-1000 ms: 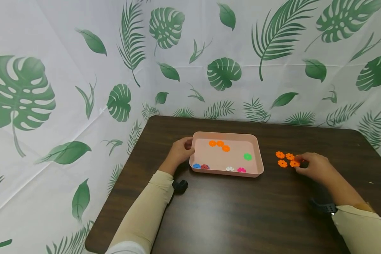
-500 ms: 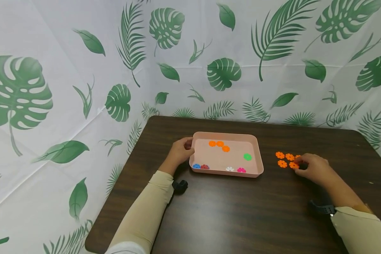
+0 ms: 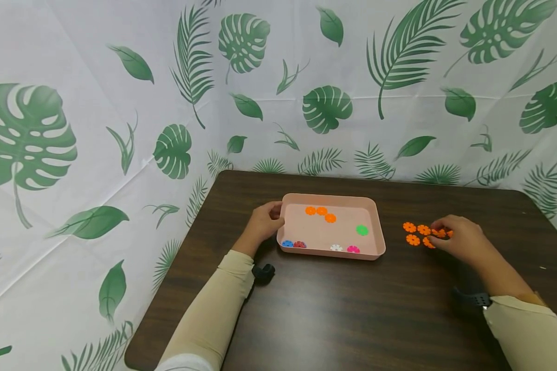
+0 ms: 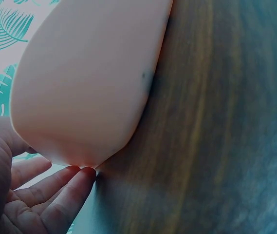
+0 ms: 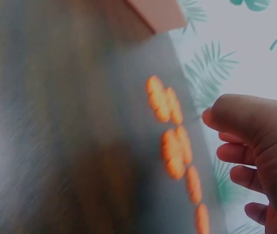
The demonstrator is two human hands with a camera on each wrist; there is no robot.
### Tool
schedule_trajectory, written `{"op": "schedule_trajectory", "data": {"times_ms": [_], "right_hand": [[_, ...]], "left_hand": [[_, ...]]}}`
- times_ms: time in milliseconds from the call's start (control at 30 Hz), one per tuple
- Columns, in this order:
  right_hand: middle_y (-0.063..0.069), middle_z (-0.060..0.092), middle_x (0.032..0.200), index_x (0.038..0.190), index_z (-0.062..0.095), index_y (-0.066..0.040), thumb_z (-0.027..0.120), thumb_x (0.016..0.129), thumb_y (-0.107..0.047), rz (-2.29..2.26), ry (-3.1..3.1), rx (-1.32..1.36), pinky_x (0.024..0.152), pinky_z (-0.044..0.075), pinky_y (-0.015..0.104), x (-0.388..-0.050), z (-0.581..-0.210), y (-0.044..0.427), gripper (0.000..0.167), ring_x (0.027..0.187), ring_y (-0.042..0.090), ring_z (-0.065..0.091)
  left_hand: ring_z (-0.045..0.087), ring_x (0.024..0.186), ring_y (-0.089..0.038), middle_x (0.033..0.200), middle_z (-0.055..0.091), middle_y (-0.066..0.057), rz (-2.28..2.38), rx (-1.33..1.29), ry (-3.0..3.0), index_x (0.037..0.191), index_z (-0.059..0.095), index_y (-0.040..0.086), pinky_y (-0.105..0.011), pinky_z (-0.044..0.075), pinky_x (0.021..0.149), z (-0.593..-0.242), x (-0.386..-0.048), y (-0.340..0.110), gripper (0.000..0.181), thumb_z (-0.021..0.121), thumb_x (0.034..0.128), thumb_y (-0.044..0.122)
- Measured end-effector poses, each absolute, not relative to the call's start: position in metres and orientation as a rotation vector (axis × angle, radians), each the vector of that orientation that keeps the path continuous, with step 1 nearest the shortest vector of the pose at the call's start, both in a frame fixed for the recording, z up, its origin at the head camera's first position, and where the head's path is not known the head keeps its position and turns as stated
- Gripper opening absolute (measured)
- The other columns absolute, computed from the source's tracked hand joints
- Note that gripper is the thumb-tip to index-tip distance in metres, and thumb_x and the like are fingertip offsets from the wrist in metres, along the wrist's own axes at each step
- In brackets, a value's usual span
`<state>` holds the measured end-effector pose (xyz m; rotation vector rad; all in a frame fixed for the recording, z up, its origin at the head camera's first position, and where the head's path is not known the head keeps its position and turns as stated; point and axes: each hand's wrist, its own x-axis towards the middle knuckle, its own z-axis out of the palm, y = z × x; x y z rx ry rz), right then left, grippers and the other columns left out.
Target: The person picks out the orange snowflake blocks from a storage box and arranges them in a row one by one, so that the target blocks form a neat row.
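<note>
1. Currently: left hand [image 3: 262, 221] at the left end of the pink tray [image 3: 320, 232], fingers extended, tips touching the end wall. Not wrapped round it.
2. Right hand [image 3: 464, 237] over the loose orange pieces [image 3: 412, 240], right of the tray. Thumb and index parted, other fingers loosely bent, no piece in the grip. Can't tell if the thumb touches one.
3. Those pieces: flower-shaped, flat on the dark wood tabletop [image 3: 329, 309], six visible, bunched near the hand.
4. In the tray: three orange discs [image 3: 322, 211] toward the far wall, touching or nearly so; green disc [image 3: 362, 230] toward the right end.
5. Along the near wall, left to right: blue disc [image 3: 288, 243] just beside red disc [image 3: 299, 244], then white disc [image 3: 336, 248], pink disc [image 3: 353, 249].
6. Black strap [image 3: 473, 297] at the right wrist. Leaf-print cloth [image 3: 283, 129] behind.
</note>
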<state>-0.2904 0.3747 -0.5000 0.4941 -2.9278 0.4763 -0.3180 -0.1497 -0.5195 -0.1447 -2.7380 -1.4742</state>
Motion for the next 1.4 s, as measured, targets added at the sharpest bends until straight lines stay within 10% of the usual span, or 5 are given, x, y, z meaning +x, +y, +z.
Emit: {"op": "schedule_trajectory", "data": {"times_ms": [533,1400], "right_hand": [[0.022,0.068,0.114,0.121,0.07,0.002,0.078,0.092,-0.023,0.588,-2.81,0.683,0.091,0.05,0.062,-0.34,-0.445,0.275,0.039,0.107,0.041,0.062],[0.015,0.072,0.109,0.114,0.076,0.001,0.079,0.089,-0.018,0.736,-2.853,0.993,0.091,0.052,0.05,-0.399,-0.483,0.119,0.031,0.098,0.032,0.063]], "left_hand": [[0.068,0.108,-0.026,0.126,0.071,-0.012,-1.503,-0.192,-2.704,0.143,0.061,0.005,-0.042,0.058,0.093,-0.521,-0.319,-0.152,0.055,0.07,0.0892,0.013],[0.069,0.102,-0.023,0.119,0.073,-0.011,-1.486,-0.222,-2.681,0.141,0.062,0.004,-0.038,0.059,0.088,-0.523,-0.32,-0.152,0.054,0.071,0.0877,0.01]]}}
